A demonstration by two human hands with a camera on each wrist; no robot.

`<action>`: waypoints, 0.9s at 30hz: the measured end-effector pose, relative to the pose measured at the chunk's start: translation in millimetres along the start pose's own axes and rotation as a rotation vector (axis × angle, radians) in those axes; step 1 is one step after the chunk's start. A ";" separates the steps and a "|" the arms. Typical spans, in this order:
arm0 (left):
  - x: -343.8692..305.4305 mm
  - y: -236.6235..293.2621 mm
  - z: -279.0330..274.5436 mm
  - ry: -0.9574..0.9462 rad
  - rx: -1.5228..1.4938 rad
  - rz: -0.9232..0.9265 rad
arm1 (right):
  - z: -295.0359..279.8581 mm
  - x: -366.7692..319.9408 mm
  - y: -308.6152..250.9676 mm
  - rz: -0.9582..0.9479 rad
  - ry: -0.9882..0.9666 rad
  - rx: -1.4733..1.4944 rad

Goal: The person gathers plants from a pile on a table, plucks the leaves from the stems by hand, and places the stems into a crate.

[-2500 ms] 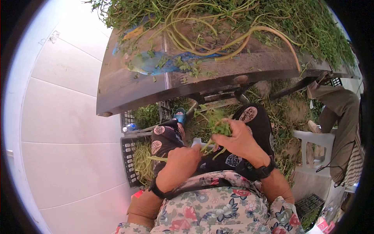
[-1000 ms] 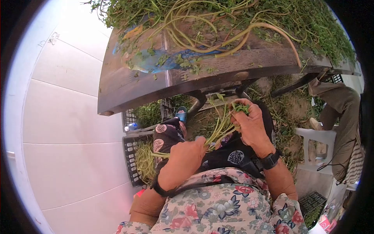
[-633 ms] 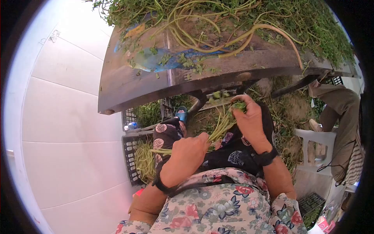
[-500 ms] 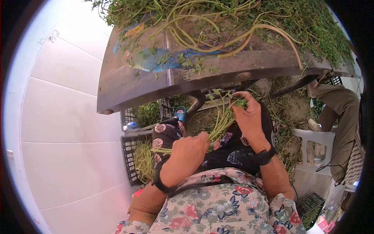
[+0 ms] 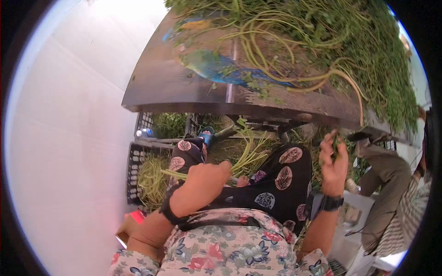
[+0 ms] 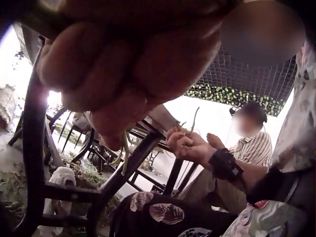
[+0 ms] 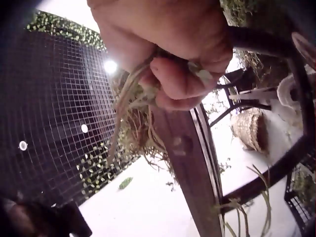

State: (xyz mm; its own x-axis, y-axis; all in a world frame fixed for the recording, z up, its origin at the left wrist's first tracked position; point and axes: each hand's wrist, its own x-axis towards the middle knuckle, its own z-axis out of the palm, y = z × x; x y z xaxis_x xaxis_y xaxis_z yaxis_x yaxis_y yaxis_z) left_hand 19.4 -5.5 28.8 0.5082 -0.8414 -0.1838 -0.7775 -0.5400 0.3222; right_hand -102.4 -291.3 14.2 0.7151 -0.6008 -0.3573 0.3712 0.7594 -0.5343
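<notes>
My left hand (image 5: 200, 186) grips a small bunch of long green stems (image 5: 248, 158) over my lap. Their cut ends stick out on the left, and the other ends fan out forward with a few leaves. My right hand (image 5: 334, 165) is raised off to the right, below the table's front edge and apart from the bunch. Its curled fingers hold torn-off leafy sprigs (image 5: 336, 141); the right wrist view shows thin stem pieces (image 7: 129, 96) poking out between thumb and fingers. A loose leaf (image 7: 125, 183) shows below that hand there.
The wooden table (image 5: 156, 87) bears a large heap of leafy greens (image 5: 359, 55) and a blue plastic sheet (image 5: 216, 69). A black crate (image 5: 133, 177) of stems (image 5: 154, 179) stands by my left leg. At right sit a white chair (image 5: 361, 204) and another person (image 5: 389, 184).
My right hand has left the stem bunch and swung right with leafy bits in it. The left hand still holds the stems. The head view has turned to the right.
</notes>
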 end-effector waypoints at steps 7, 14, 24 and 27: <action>-2.1 1.4 -6.3 0.057 -0.034 0.051 | 17.9 -27.5 70.4 0.182 -0.351 -0.765; -5.6 8.0 -17.7 0.029 -0.053 0.097 | 51.4 -34.6 92.7 0.371 -0.397 -0.793; -8.0 -1.3 -14.4 0.020 -0.063 0.089 | 41.8 -26.5 77.7 0.077 -0.518 -1.306; -9.4 -3.1 -14.7 0.041 -0.061 0.099 | 47.6 -31.2 72.4 -0.088 -0.636 -1.527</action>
State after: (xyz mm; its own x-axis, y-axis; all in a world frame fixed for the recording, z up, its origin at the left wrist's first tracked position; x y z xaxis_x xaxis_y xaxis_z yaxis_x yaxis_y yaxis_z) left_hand 22.5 4.4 43.2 0.4461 -0.8882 -0.1103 -0.8013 -0.4512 0.3928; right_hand -69.7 -205.7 23.1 0.9796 -0.1423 -0.1420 -0.1904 -0.4302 -0.8825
